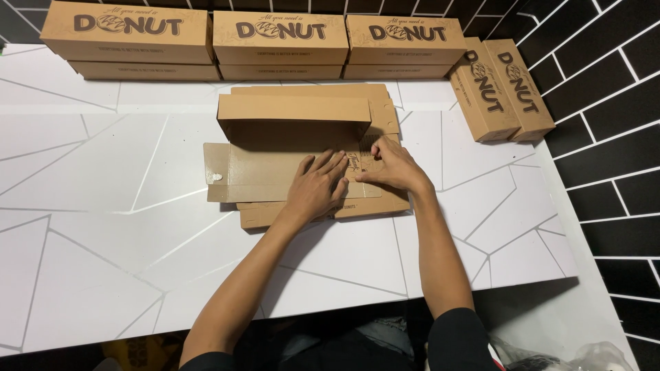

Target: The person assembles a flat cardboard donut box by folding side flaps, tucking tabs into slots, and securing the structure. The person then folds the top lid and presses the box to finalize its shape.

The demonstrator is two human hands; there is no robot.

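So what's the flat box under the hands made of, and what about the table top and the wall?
The flat box looks like brown matte cardboard: creased fold lines, cut tabs, thin edges. Both hands, left and right, press on it. The table top seems a smooth white laminate or painted board with thin grey lines; which one is unclear. The wall looks like glossy black tile with pale grout.

Under both hands lies a matt brown cardboard box blank (275,172); beyond them, finished cardboard boxes (278,42); beneath, a smooth white tabletop (103,227).
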